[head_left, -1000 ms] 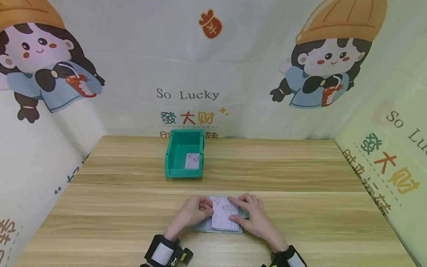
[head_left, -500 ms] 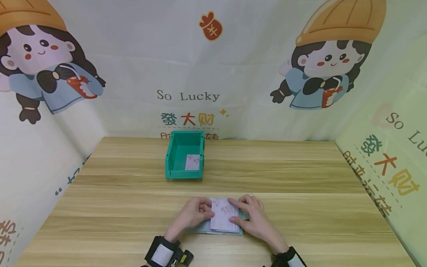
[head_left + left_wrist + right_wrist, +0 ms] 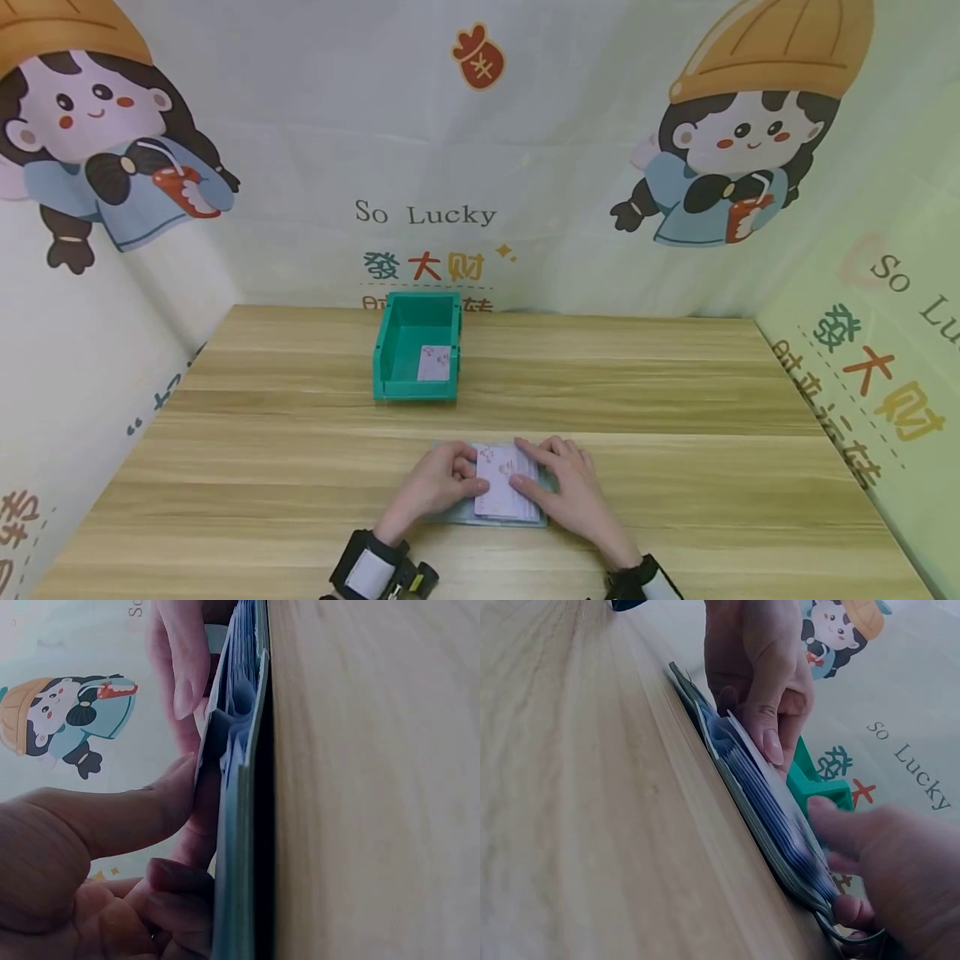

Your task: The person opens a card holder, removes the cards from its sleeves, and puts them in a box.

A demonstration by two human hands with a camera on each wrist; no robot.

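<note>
While both hands work at the near edge of the tabletop (image 3: pixel 675 400), a stack of pale cards (image 3: pixel 506 493) lies between them on a flat grey-green holder (image 3: pixel 450 518). From the head view the left hand (image 3: pixel 438 483) sits at the stack's left side, fingers curled, thumb and fingertips pinching the edge of the top card. The left wrist view shows this more closely: the thumb (image 3: pixel 135 814) presses against the raised card edge while a finger of the other hand comes down from above. The right hand (image 3: pixel 566 492) rests on the stack's right side, its fingers lying fairly straight across the cards and pressing them down; one fingertip touches the printed face of the top card. In the right wrist view the cards (image 3: pixel 769 787) show as a thin fanned pile on the holder (image 3: pixel 735 784), with the top card lifted slightly at the far end under the left hand (image 3: pixel 757 667).

Well apart from the hands, toward the back of the tabletop, stands a green bin (image 3: pixel 390 358). One card (image 3: pixel 434 363) of the same pale pattern lies flat inside it, at the right of the bin's floor. Printed cloth with cartoon figures (image 3: pixel 731 125) and lettering walls in the tabletop on three sides.
</note>
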